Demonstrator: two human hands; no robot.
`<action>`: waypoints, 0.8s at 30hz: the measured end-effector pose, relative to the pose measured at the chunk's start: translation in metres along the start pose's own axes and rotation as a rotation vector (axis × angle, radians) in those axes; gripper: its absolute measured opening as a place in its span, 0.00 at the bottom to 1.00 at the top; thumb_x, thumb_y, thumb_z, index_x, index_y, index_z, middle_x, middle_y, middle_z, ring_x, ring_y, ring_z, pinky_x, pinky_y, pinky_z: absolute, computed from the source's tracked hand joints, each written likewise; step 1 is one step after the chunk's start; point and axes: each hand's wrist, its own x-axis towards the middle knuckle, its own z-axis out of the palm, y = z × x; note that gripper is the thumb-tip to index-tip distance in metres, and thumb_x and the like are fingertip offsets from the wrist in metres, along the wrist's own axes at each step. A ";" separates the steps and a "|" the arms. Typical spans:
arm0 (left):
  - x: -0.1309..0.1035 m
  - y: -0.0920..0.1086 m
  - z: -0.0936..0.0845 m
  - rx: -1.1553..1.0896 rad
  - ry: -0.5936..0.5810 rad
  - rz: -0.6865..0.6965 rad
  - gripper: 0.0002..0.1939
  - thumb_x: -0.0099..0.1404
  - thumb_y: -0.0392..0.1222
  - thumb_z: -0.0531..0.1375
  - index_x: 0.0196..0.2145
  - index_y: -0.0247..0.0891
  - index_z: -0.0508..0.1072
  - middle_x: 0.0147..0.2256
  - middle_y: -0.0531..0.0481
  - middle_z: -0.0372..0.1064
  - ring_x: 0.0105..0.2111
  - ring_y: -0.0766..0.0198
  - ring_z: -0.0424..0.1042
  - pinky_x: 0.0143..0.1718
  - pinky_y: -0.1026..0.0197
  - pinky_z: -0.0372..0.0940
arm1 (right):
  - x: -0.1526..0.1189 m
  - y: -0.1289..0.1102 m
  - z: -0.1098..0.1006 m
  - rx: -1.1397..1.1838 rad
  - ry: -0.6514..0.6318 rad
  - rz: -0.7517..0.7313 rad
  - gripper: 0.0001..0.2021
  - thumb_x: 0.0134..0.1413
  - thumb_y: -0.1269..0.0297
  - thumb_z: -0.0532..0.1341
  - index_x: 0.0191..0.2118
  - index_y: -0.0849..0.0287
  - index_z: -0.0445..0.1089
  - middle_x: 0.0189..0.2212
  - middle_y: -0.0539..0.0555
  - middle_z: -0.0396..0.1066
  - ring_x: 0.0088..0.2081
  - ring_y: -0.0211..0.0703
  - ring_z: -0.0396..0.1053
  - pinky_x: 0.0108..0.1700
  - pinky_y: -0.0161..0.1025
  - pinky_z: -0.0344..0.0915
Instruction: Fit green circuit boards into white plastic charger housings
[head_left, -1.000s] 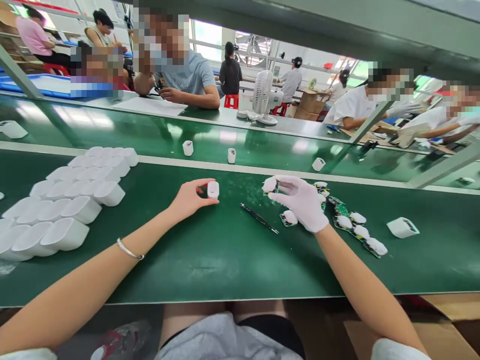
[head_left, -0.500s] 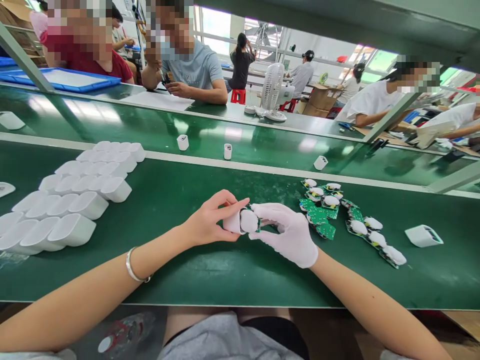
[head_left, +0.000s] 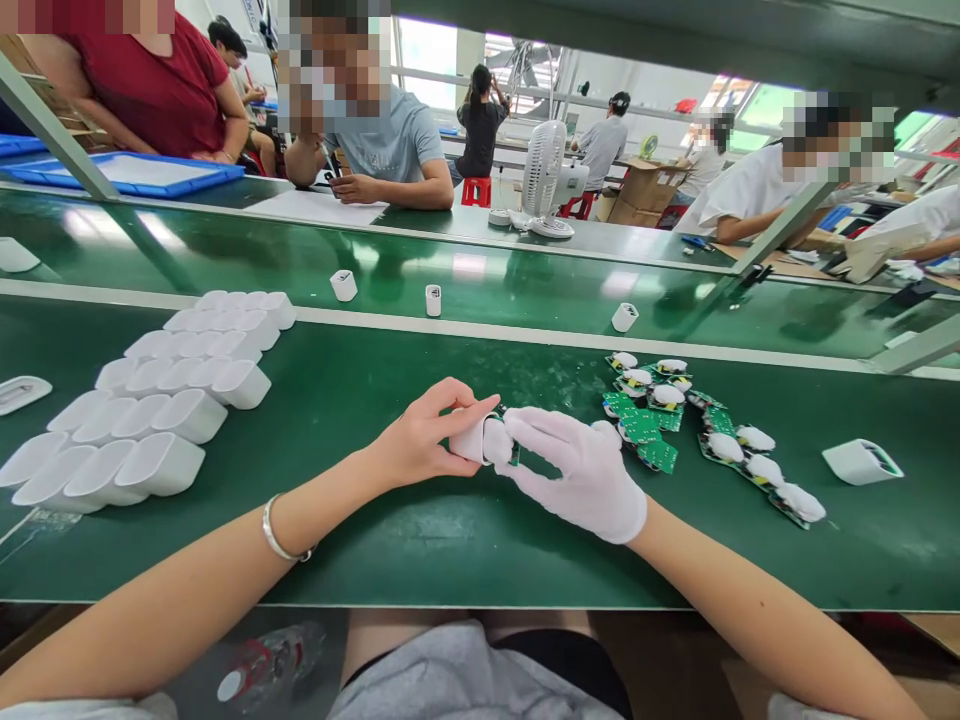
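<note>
Left hand (head_left: pixel 421 440) pinching white case (head_left: pixel 466 443); gloved right hand (head_left: pixel 577 465) pinching white-topped circuit board (head_left: pixel 496 441) at case's three-o'clock end.

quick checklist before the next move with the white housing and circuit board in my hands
1. Left hand gripping the white housing: ok
2. Right hand holding the circuit board with white padding: ok
3. Board at the housing's open end: ok
4. Board fully inside: not ok, the padded part shows outside the rim
5. Wires clear of the rim: cannot tell, too small and partly covered by fingers
6. Both hands gloved: not ok, only the right is
</note>
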 end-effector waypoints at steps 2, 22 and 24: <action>0.000 -0.001 0.000 0.007 0.003 -0.004 0.32 0.57 0.33 0.61 0.58 0.44 0.59 0.35 0.50 0.59 0.34 0.63 0.63 0.33 0.59 0.66 | 0.000 -0.002 0.000 -0.047 -0.014 -0.007 0.10 0.54 0.64 0.59 0.44 0.52 0.70 0.42 0.54 0.74 0.36 0.40 0.72 0.32 0.34 0.67; -0.005 0.013 0.016 -0.199 -0.090 -0.183 0.30 0.50 0.41 0.64 0.53 0.40 0.69 0.39 0.44 0.73 0.39 0.56 0.69 0.44 0.52 0.65 | 0.005 -0.005 0.011 0.802 -0.421 0.591 0.17 0.57 0.49 0.54 0.39 0.57 0.70 0.32 0.52 0.72 0.33 0.42 0.69 0.36 0.38 0.66; -0.005 0.010 0.013 -0.261 -0.137 -0.318 0.31 0.49 0.39 0.64 0.52 0.40 0.69 0.41 0.44 0.73 0.41 0.55 0.69 0.48 0.51 0.63 | 0.004 0.005 0.007 0.480 -0.412 0.582 0.19 0.57 0.49 0.52 0.43 0.55 0.71 0.35 0.55 0.73 0.33 0.45 0.71 0.36 0.40 0.66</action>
